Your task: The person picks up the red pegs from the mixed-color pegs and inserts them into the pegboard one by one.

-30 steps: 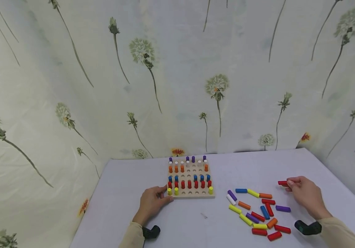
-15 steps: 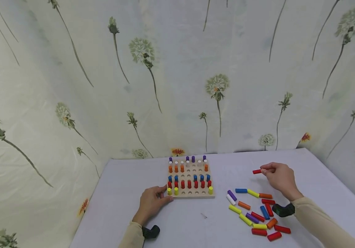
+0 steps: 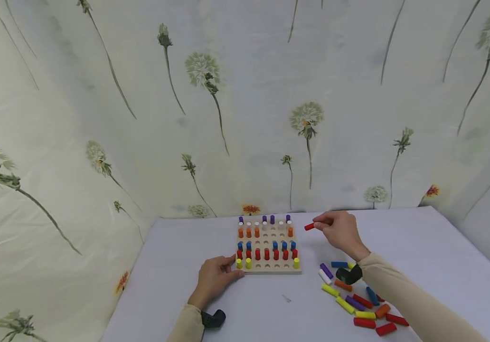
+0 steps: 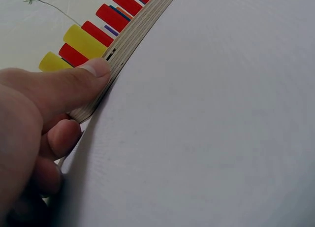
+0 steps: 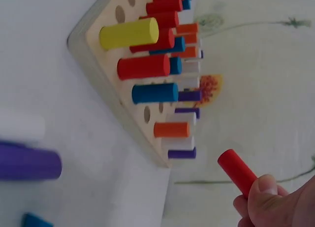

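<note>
A wooden pegboard (image 3: 270, 272) stands near the back of the table with rows of upright coloured pegs. Its front row has yellow pegs at both ends and bare holes between. Behind that are a full red row, blue pegs with a gap, a row of bare holes, then orange, white and purple pegs with gaps. My left hand (image 3: 215, 279) grips the board's front left corner, thumb on the front edge in the left wrist view. Right of the board's back corner, my right hand (image 3: 340, 232) pinches a red peg (image 5: 237, 172) by one end, raised and tilted.
Loose pegs in several colours lie at the front right of the table (image 3: 164, 275), among them a white peg (image 3: 325, 276) and a yellow peg (image 3: 345, 305). My right forearm (image 3: 411, 294) covers part of that pile. A flower-printed cloth (image 3: 245, 118) hangs behind the table.
My right hand has carried the red peg leftward and back, from the far right over to beside the board. The left hand keeps its grip on the corner. The head view has shifted slightly.
</note>
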